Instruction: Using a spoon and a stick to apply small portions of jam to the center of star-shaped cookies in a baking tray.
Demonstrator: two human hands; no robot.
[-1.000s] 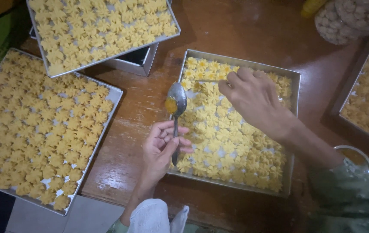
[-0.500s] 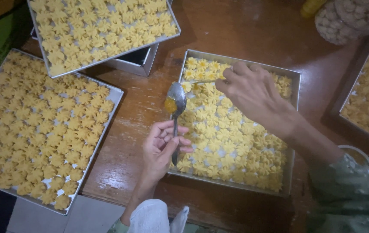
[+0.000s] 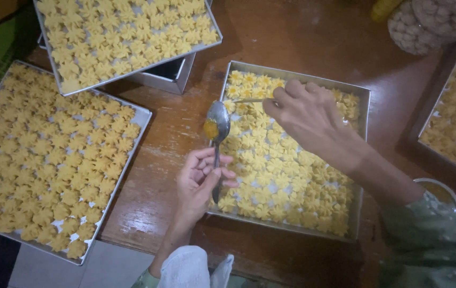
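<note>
— Hardly anything is shifting: the right hand (image 3: 313,120) is inching left along the far edge of the middle tray (image 3: 364,138), fingers pinching a thin stick (image 3: 252,100).

— And the left hand (image 3: 201,178)?

— Its fingers are curling round a spoon (image 3: 218,128) carrying yellow paste, hovering at the tray's left rim. More cookie trays (image 3: 132,114) are crowding the left; a jar (image 3: 425,21) is sitting far right.

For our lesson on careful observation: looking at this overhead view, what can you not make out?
- Head view: the thin stick's far end, hidden under the right hand.
- The right-hand tray, cut off by the frame edge.
- The orange blob in the spoon, held by the left hand: too small to identify.
</note>
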